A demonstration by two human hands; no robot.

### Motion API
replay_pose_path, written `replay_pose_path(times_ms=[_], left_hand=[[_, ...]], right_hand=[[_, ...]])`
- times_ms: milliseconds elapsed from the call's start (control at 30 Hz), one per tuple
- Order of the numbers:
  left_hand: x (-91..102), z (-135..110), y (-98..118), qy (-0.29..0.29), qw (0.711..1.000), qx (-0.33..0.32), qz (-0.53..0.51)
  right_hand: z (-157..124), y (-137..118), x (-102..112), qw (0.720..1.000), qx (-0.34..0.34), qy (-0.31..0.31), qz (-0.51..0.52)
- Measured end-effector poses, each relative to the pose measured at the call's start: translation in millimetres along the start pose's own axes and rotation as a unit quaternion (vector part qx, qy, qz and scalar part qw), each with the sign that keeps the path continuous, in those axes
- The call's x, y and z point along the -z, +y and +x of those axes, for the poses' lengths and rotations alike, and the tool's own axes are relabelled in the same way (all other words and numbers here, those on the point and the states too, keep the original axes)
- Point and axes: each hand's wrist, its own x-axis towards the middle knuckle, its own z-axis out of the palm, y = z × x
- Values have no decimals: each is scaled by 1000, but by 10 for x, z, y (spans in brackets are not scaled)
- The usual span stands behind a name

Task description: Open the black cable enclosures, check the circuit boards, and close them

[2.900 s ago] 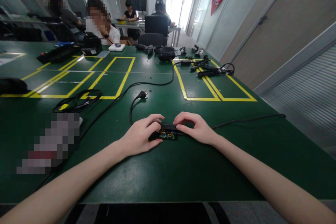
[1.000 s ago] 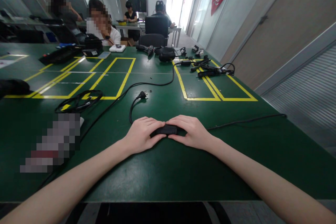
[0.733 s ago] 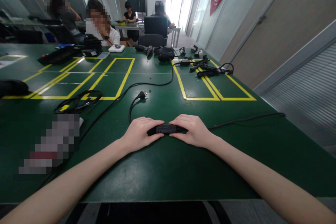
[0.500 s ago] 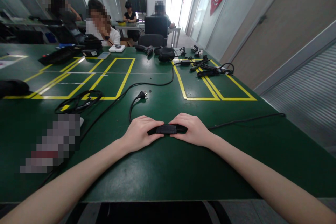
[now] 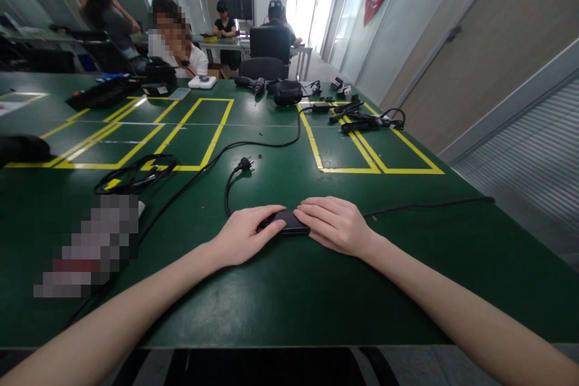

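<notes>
A black power adapter (image 5: 294,226) lies on the green table in front of me, its dark top face showing between my hands. My left hand (image 5: 251,232) is closed around the left end, thumb along the near edge and fingers at the far side. Over the right end lies my right hand (image 5: 337,223), fingers close together on the adapter and thumb hidden. A short black cord with a plug (image 5: 245,164) comes out beyond my left hand. From behind my right hand a thin black cable (image 5: 429,204) runs to the right.
Left of my hands are a coiled black cable (image 5: 136,175) and a blurred-out object (image 5: 97,241). A long cable (image 5: 235,145) crosses the green table (image 5: 271,301). Farther back lie a drill (image 5: 257,85), a black pouch (image 5: 287,93) and tangled cables (image 5: 362,123). Several people sit beyond.
The adapter has turned, so its smooth top face now shows instead of the ridged side. My right hand has gone from a thumb-and-finger pinch to fingers laid over it. My left hand keeps hold.
</notes>
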Motion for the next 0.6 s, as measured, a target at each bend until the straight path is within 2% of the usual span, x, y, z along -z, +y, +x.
replay_pose_path(times_ms=[100,267,467,600], left_hand=[[-14,6,2,5,1000,-6,-7],[-32,-13,-50,47,997,-63,5],[-15,-10,-103,128,968,-196,94],[-24,9,-129,146,963,-204,99]], right_hand=[[-11,13,0,1000,3,-7,-7],[-15,49,-16,998,-26,-53,9],[-1,61,-33,980,-93,-119,126],[-24,27,-54,961,-145,-115,206]])
